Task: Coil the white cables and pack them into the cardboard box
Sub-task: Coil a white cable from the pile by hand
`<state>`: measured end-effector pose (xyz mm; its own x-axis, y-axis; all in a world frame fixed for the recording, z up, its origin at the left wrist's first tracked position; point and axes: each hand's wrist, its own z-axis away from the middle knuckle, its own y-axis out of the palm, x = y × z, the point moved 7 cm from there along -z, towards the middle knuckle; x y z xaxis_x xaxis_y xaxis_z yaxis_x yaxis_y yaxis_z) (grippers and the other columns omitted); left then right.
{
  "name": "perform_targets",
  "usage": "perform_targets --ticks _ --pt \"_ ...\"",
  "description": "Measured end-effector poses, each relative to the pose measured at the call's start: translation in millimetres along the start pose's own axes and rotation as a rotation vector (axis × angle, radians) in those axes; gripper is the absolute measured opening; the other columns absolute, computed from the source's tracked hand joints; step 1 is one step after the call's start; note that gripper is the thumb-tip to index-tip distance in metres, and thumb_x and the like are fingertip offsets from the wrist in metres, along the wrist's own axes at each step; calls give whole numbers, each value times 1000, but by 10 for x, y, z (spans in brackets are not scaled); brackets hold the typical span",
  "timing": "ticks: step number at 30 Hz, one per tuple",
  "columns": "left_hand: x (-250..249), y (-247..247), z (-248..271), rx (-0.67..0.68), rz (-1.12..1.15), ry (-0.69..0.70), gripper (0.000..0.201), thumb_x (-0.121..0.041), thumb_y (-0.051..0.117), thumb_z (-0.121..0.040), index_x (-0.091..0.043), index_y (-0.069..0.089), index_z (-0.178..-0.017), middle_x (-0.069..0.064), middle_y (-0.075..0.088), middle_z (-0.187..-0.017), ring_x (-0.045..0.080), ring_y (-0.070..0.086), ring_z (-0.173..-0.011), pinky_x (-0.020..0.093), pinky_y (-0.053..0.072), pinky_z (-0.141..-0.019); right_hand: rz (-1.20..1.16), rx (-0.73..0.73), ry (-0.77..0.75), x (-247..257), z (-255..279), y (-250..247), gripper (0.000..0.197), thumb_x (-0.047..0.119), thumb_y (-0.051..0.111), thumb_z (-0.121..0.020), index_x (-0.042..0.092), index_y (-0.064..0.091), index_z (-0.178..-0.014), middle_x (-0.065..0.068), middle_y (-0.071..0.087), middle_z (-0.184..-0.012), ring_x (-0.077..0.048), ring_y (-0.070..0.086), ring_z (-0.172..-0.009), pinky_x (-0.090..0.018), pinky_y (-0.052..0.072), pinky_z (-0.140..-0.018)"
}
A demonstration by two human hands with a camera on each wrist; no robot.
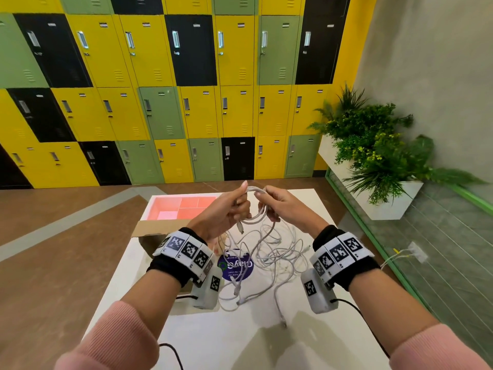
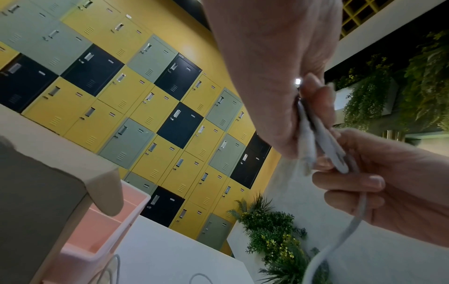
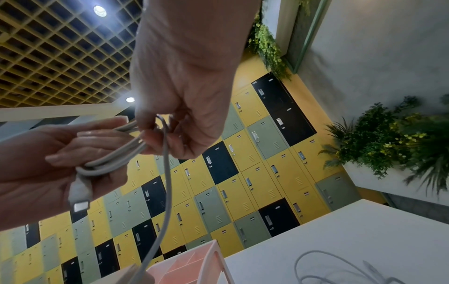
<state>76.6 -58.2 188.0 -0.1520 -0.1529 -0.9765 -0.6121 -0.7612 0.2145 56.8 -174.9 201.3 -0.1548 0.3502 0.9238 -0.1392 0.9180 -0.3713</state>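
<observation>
Pink sleeves (image 1: 125,332) are seen at the bottom of the head view, and black wrist bands with square-patterned markers (image 1: 186,251) are worn on both forearms, each with a grey camera unit beneath it. Below the forearms a white table (image 1: 213,340) is spread, and on it a loose tangle of white cables (image 1: 269,260) lies over a round blue sticker (image 1: 236,265).

Above the tangle the two hands are raised close together. A partly wound coil of white cable (image 1: 256,206) is held between them: the left hand (image 1: 226,209) is curled round one side of the loops, with the thumb pointed up, and the right hand (image 1: 280,206) is closed on the other side, its fingers pinched on the strands. From the right wrist camera the loops (image 3: 114,155) are seen gathered against the left fingers (image 3: 80,146), with a connector plug (image 3: 79,198) hanging under them, and a single strand (image 3: 166,192) is let down from the right hand (image 3: 184,100) toward the table. In the left wrist view the same strands (image 2: 323,138) are shown pressed between the left hand (image 2: 267,76) and the right hand (image 2: 388,182).

Left of the hands, partly hidden by the left wrist, the cardboard box (image 1: 154,228) stands on the table with a flap open; its inside cannot be seen. Just beyond it a pink divided tray (image 1: 184,206) is placed at the table's far edge.

Farther off, brown flooring (image 1: 53,236) is followed by a wall of yellow, green and black lockers (image 1: 186,89), and green plants in a white planter (image 1: 373,145) are set at the right.
</observation>
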Motion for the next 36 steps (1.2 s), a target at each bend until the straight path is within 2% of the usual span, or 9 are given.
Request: perform_targets --ticks 3,6,9,13,17,22,26,30,36 --pt "-27 -26 -10 -9 -12 25 46 -42 37 -100 -20 37 -60 -8 25 -47 7 21 -41 28 28 -61 16 -6 -23 -4 10 -27 32 31 49 -98 0 55 -92 11 55 -56 -6 44 -45 -18 35 -45" --pt "-25 -51 5 -27 -105 19 45 -42 33 -101 -18 35 -64 -9 26 -47 5 19 -40 21 24 -49 53 -118 -120 68 17 -158 26 30 56 -94 6 58 -85 3 57 -66 -4 39 -45 -15 32 -44" --pt "46 -7 24 16 -178 7 44 -46 31 -100 -18 34 -66 -9 26 -49 4 18 -41 16 22 -42 33 -171 -188 159 31 -252 26 28 56 -94 6 59 -82 1 51 -62 -2 38 -50 -14 30 -49" --pt "157 125 27 84 -222 -19 50 -59 26 -94 -18 33 -65 -8 24 -49 7 16 -43 17 23 -43 -11 -203 -251 316 23 -256 25 24 52 -97 4 59 -83 1 48 -59 0 38 -50 -11 31 -52" --pt "143 175 40 109 -184 -19 50 -58 23 -96 -19 31 -65 -8 22 -52 8 14 -47 19 22 -47 -39 -264 -273 346 15 -300 21 22 56 -94 8 61 -80 9 52 -58 -2 41 -51 -13 34 -54" --pt "58 117 74 56 -105 18 45 -45 30 -100 -21 30 -61 -9 21 -49 6 14 -44 30 10 -54 -7 -302 -209 172 39 -385 19 28 62 -90 11 65 -81 -2 48 -62 -7 37 -56 -19 31 -55" --pt "-36 -14 94 -18 55 52 50 -36 29 -103 -24 34 -55 -11 22 -46 7 16 -43 27 20 -53 91 -179 -106 -92 60 -309 18 20 61 -92 2 63 -89 1 57 -70 -3 50 -62 -11 39 -57" --pt "-143 -94 116 -67 109 77 54 -35 30 -103 -26 36 -50 -11 23 -44 6 18 -40 22 25 -48 359 -150 23 -527 102 -315 16 27 58 -93 17 68 -85 -1 62 -90 -9 54 -77 -23 43 -69" --pt "-110 -46 124 -47 88 62 52 -35 32 -102 -26 36 -51 -11 23 -44 6 18 -40 29 18 -54 383 -149 137 -703 134 -286 13 16 52 -97 8 58 -88 -1 62 -77 -8 56 -66 -10 42 -55"
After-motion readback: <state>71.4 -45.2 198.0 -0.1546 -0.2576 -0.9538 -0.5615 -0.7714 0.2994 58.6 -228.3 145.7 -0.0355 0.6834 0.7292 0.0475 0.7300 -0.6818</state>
